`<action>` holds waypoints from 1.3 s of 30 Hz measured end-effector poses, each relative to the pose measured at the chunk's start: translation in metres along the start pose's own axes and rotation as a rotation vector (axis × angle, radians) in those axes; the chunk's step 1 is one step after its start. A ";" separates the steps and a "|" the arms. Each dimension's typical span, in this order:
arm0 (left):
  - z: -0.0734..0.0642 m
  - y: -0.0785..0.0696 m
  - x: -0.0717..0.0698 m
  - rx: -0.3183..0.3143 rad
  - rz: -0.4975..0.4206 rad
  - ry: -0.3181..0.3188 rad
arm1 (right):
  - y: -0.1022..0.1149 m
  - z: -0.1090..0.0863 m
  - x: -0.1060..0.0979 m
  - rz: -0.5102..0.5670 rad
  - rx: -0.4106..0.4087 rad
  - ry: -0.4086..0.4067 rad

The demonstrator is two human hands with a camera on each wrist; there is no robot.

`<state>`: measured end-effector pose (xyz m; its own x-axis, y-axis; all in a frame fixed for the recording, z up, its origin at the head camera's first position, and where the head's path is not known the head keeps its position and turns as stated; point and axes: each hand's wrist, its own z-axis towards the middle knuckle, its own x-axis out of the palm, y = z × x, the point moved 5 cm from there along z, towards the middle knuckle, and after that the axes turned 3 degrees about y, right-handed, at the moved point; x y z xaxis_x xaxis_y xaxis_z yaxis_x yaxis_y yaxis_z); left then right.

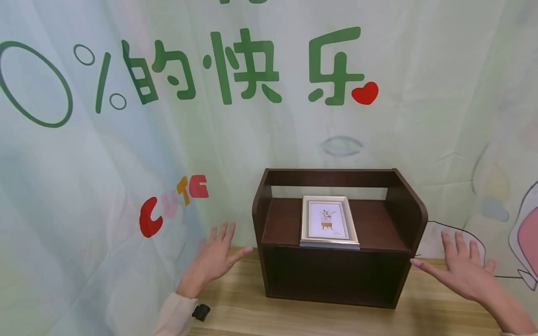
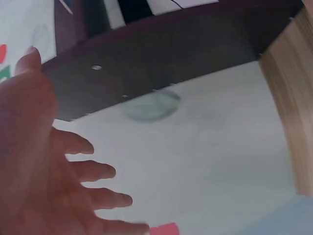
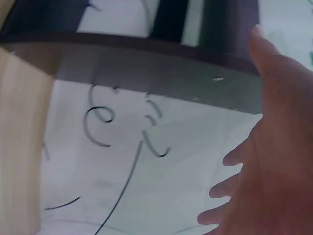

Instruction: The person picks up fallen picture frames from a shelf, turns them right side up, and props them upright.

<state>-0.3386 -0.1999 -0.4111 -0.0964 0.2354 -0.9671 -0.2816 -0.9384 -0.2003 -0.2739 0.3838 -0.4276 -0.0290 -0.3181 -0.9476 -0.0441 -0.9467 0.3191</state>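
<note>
A dark brown two-tier shelf (image 1: 332, 275) stands on the wooden table, and a silver picture frame (image 1: 328, 219) with a potted-plant print lies flat on its upper board. To the left of the shelf is my left hand (image 1: 214, 252), fingers spread and holding nothing. My right hand (image 1: 466, 270) is spread on the other side, its thumb tip close to the shelf's right side. In the left wrist view the left hand (image 2: 49, 161) is beside the shelf's side panel (image 2: 146, 58); the right wrist view has the right hand (image 3: 259, 142) beside the opposite panel (image 3: 146, 73).
The wood-grain table (image 1: 235, 298) runs under and around the shelf. Behind hangs a pale curtain (image 1: 428, 116) with green characters, a red heart (image 1: 365, 93) and colored CUTE letters (image 1: 151, 217). A black band (image 1: 201, 312) sits at the left wrist.
</note>
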 end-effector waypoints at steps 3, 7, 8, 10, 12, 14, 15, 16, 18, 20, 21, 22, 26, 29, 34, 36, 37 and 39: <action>-0.003 -0.012 -0.010 0.082 -0.020 -0.104 | 0.007 -0.006 -0.007 0.026 -0.038 -0.073; -0.011 -0.029 -0.024 0.166 -0.026 -0.256 | 0.022 -0.017 -0.014 0.129 -0.102 -0.156; -0.014 -0.034 -0.027 0.180 -0.041 -0.285 | 0.026 -0.020 -0.016 0.154 -0.111 -0.166; -0.020 -0.042 -0.033 0.207 -0.093 -0.323 | 0.034 -0.027 -0.019 0.180 -0.125 -0.204; -0.027 -0.051 -0.039 0.239 -0.166 -0.349 | 0.041 -0.034 -0.022 0.184 -0.132 -0.247; -0.032 -0.060 -0.044 0.282 -0.238 -0.371 | 0.049 -0.042 -0.026 0.187 -0.141 -0.293; -0.034 -0.064 -0.046 0.303 -0.266 -0.380 | 0.053 -0.045 -0.027 0.188 -0.149 -0.322; -0.036 -0.068 -0.048 0.324 -0.289 -0.389 | 0.058 -0.048 -0.029 0.189 -0.158 -0.346; -0.037 -0.076 -0.052 0.366 -0.317 -0.406 | 0.068 -0.053 -0.032 0.188 -0.184 -0.387; -0.037 -0.083 -0.054 0.391 -0.329 -0.408 | 0.078 -0.056 -0.034 0.192 -0.218 -0.396; -0.036 -0.087 -0.055 0.396 -0.336 -0.401 | 0.083 -0.057 -0.034 0.193 -0.239 -0.397; -0.035 -0.090 -0.055 0.402 -0.345 -0.397 | 0.087 -0.057 -0.034 0.198 -0.260 -0.399; -0.028 -0.107 -0.055 0.418 -0.376 -0.353 | 0.099 -0.055 -0.028 0.218 -0.342 -0.380; -0.019 -0.121 -0.053 0.432 -0.393 -0.289 | 0.106 -0.053 -0.023 0.215 -0.377 -0.359; 0.004 -0.137 -0.051 0.383 -0.400 -0.137 | 0.120 -0.044 -0.019 0.199 -0.393 -0.310; 0.015 -0.141 -0.048 0.342 -0.383 -0.064 | 0.126 -0.038 -0.018 0.196 -0.402 -0.296; 0.021 -0.143 -0.047 0.325 -0.365 -0.029 | 0.129 -0.034 -0.018 0.193 -0.404 -0.288; 0.031 -0.146 -0.042 0.293 -0.320 0.040 | 0.134 -0.028 -0.017 0.190 -0.419 -0.278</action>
<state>-0.3234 -0.0650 -0.3364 0.0748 0.4875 -0.8699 -0.5506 -0.7071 -0.4436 -0.2510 0.2612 -0.3690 -0.2638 -0.5141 -0.8162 0.3880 -0.8312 0.3981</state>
